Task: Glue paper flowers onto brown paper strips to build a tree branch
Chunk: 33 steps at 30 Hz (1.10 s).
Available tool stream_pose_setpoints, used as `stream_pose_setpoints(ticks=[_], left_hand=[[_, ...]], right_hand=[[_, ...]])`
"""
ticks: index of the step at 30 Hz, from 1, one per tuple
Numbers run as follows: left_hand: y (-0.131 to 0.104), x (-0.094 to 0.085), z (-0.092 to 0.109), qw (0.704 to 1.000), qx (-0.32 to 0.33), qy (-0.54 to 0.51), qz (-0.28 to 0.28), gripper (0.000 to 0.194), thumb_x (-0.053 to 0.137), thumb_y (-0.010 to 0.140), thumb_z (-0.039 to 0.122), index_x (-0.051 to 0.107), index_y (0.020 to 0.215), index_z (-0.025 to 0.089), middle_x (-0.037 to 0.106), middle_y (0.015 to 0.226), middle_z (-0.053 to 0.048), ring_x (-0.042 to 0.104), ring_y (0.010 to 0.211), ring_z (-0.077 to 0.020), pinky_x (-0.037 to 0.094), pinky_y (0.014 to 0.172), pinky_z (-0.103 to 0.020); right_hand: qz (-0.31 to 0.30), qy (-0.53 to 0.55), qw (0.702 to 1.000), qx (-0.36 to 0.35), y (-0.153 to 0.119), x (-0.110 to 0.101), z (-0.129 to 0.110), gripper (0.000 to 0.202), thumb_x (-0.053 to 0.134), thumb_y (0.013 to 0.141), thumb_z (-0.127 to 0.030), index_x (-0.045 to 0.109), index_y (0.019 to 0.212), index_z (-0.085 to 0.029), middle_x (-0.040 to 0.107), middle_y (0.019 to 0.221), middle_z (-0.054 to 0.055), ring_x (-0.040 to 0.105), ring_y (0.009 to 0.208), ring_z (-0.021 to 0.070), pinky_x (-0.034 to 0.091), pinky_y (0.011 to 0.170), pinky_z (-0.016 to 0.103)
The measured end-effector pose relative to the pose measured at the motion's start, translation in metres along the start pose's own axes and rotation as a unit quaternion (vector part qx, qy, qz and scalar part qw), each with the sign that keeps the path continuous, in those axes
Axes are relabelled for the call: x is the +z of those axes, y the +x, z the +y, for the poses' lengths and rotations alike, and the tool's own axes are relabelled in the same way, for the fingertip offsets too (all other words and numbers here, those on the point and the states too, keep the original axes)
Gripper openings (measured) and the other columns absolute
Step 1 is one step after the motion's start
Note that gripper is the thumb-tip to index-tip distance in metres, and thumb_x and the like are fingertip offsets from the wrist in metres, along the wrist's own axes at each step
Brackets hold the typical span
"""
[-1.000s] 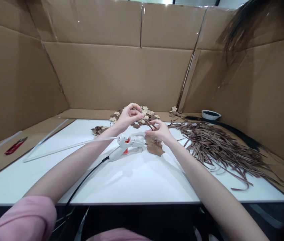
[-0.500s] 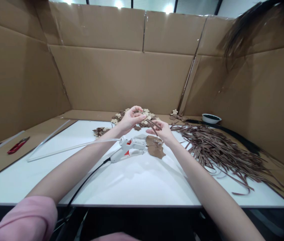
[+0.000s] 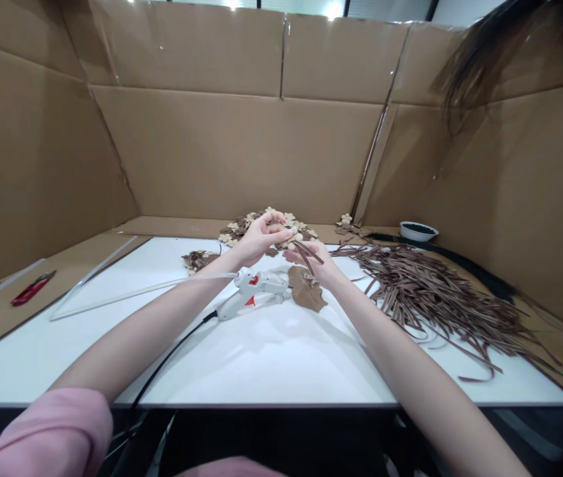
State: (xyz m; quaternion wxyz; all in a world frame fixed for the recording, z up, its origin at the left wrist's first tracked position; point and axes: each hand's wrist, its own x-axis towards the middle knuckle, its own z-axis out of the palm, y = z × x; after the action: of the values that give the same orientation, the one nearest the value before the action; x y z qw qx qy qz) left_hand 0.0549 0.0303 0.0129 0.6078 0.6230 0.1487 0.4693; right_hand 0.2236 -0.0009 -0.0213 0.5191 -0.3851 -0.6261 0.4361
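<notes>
My left hand is closed, thumb and fingers pinching a small cream flower cutout. Thin brown strips run from the flower down to the right, across my right hand. The right hand's fingers are bent in under the flower and look closed around the strips, though their tips are partly hidden. Below the hands, a white glue gun lies with its nozzle over a brown, leaf-shaped piece. A long clear glue stick sticks out of its rear.
Cream and brown flower cutouts are heaped behind my hands, with a smaller pile to the left. Many brown strips cover the right side. A white bowl stands at back right, a red-handled cutter at left. Cardboard walls enclose the table.
My right hand has shifted slightly left, its fingers coming in under the flower. More of the cream flower shows beside my left thumb, with the strips hanging from it. The view has tilted slightly.
</notes>
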Motion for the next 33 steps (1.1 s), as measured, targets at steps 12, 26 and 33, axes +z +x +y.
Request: stream_pose_setpoints(ticks=[12, 26, 33], left_hand=[[0.005, -0.024, 0.005, 0.999, 0.023, -0.048, 0.012, 0.043, 0.087, 0.063, 0.022, 0.051, 0.085, 0.017, 0.061, 0.070, 0.004, 0.059, 0.064, -0.0071, 0.044, 0.059, -0.019], [0.011, -0.048, -0.003, 0.995, 0.036, -0.058, 0.079, 0.042, 0.087, 0.062, 0.021, 0.054, 0.087, 0.017, 0.067, 0.077, 0.003, 0.064, 0.069, -0.0066, 0.048, 0.065, -0.017], [0.013, -0.053, -0.004, 0.988, 0.041, -0.062, 0.134, 0.047, 0.089, 0.056, 0.020, 0.053, 0.086, 0.017, 0.071, 0.080, 0.000, 0.067, 0.073, -0.0085, 0.049, 0.064, -0.016]], right_hand=[[0.134, -0.137, 0.979, 0.064, 0.002, -0.047, 0.024, 0.036, 0.079, 0.052, -0.045, 0.071, 0.068, -0.014, 0.071, 0.067, 0.008, 0.063, 0.066, 0.0190, 0.047, 0.063, 0.030], [0.068, -0.261, 0.962, 0.040, -0.003, -0.051, 0.016, 0.034, 0.083, 0.051, -0.044, 0.073, 0.061, -0.014, 0.066, 0.053, 0.004, 0.053, 0.049, 0.0138, 0.037, 0.049, 0.026], [0.010, -0.275, 0.961, 0.013, -0.003, -0.051, 0.014, 0.022, 0.071, 0.068, -0.037, 0.074, 0.067, -0.015, 0.072, 0.065, 0.007, 0.062, 0.062, 0.0187, 0.045, 0.061, 0.029]])
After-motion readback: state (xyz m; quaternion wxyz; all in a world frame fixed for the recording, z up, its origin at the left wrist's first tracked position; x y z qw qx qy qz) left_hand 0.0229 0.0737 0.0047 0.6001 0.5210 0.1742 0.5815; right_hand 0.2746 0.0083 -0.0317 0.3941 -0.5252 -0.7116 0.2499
